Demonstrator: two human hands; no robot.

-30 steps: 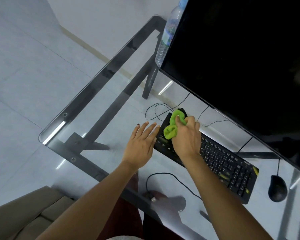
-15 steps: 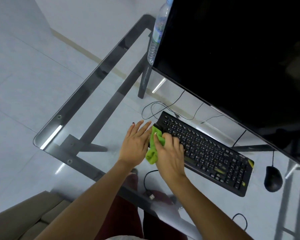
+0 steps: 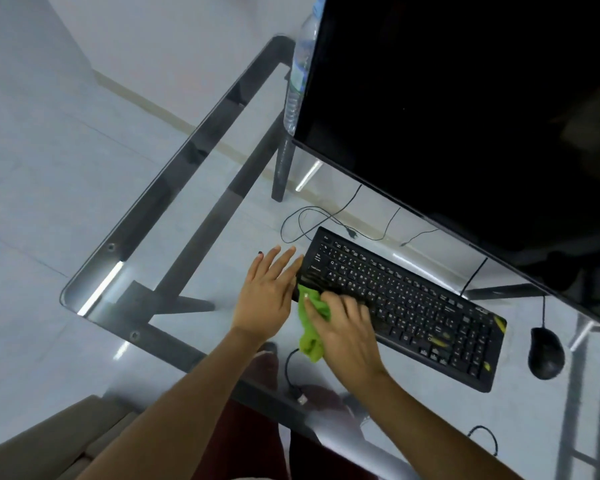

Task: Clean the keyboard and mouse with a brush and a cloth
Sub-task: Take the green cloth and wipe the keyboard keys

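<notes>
A black keyboard (image 3: pixel 413 303) lies slantwise on the glass desk (image 3: pixel 174 216). My right hand (image 3: pixel 343 327) grips a bunched green cloth (image 3: pixel 310 327) and presses it on the keyboard's near left corner. My left hand (image 3: pixel 269 292) lies flat on the glass, fingers spread, its fingertips against the keyboard's left end. A black mouse (image 3: pixel 546 351) sits to the right of the keyboard, untouched. No brush is in view.
A large dark monitor (image 3: pixel 465 109) overhangs the keyboard's far side. A clear water bottle (image 3: pixel 300 74) stands behind the monitor's left edge. Thin black cables (image 3: pixel 312 223) loop beyond the keyboard, and a USB lead (image 3: pixel 293 372) lies near the desk's front edge.
My right hand has drawn the cloth from the keyboard's far left corner down its left end to the near corner. My left hand has stayed beside the keyboard.
</notes>
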